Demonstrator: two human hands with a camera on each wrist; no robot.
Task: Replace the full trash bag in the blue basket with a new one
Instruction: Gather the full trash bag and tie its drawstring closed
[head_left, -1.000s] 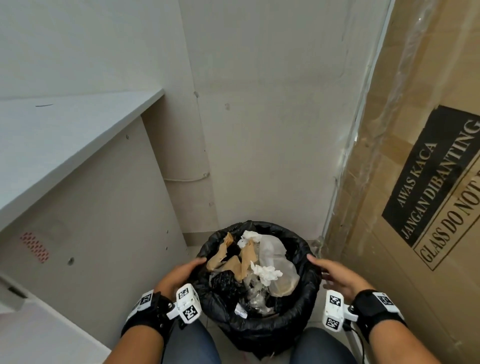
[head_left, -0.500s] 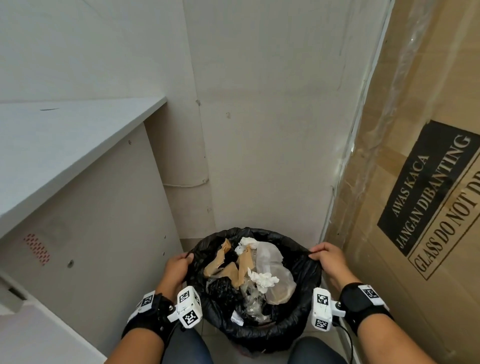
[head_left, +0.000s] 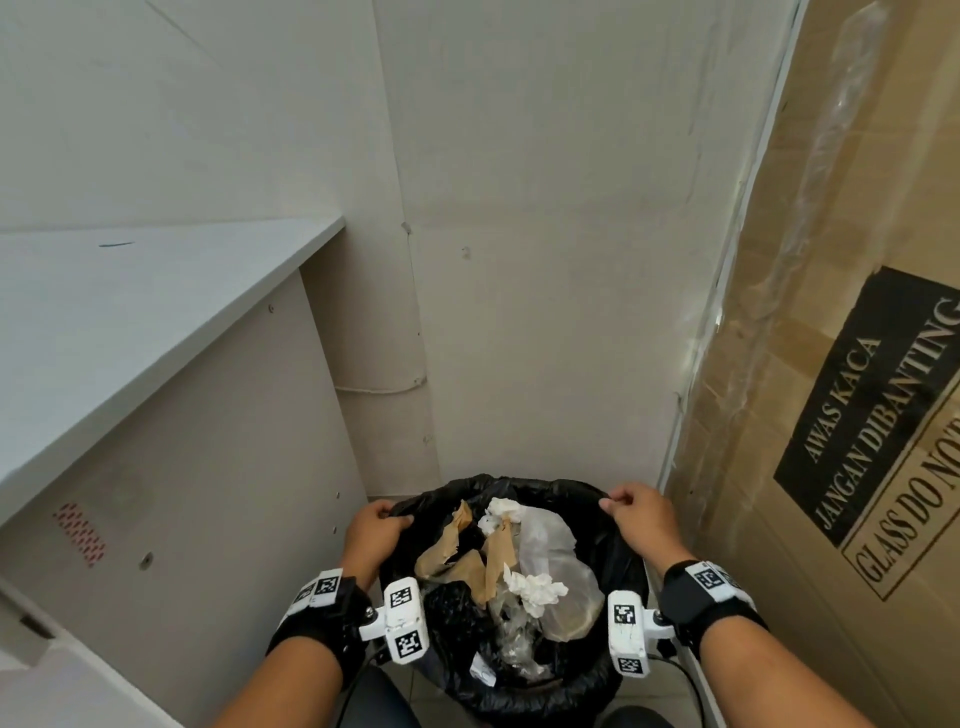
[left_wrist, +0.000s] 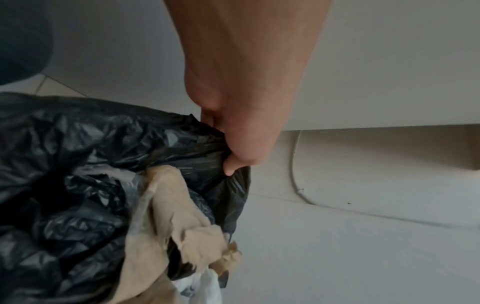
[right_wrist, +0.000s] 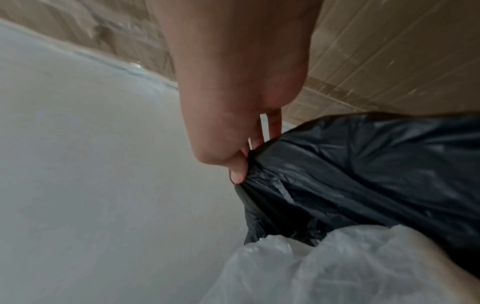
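Observation:
A black trash bag (head_left: 540, 493) full of brown paper (head_left: 452, 551), white tissue (head_left: 535, 590) and clear plastic (head_left: 556, 566) sits low in the corner between my knees; it covers the basket, of which no blue shows. My left hand (head_left: 376, 527) pinches the bag's left rim, and the left wrist view shows my left hand (left_wrist: 233, 148) with thumb and fingers bunching the black film (left_wrist: 124, 148). My right hand (head_left: 631, 512) grips the right rim, and in the right wrist view the right hand (right_wrist: 241, 162) has fingers curled over the gathered black edge (right_wrist: 350, 164).
A white desk (head_left: 130, 322) with a side panel stands close on the left. A tall cardboard box (head_left: 857, 389) with a black glass warning label crowds the right. The wall (head_left: 545, 234) lies straight behind the bag; a thin cable (head_left: 379, 387) runs along it.
Both hands went from resting flat at the bag's sides to further back along the rim, where their fingers closed on the black film.

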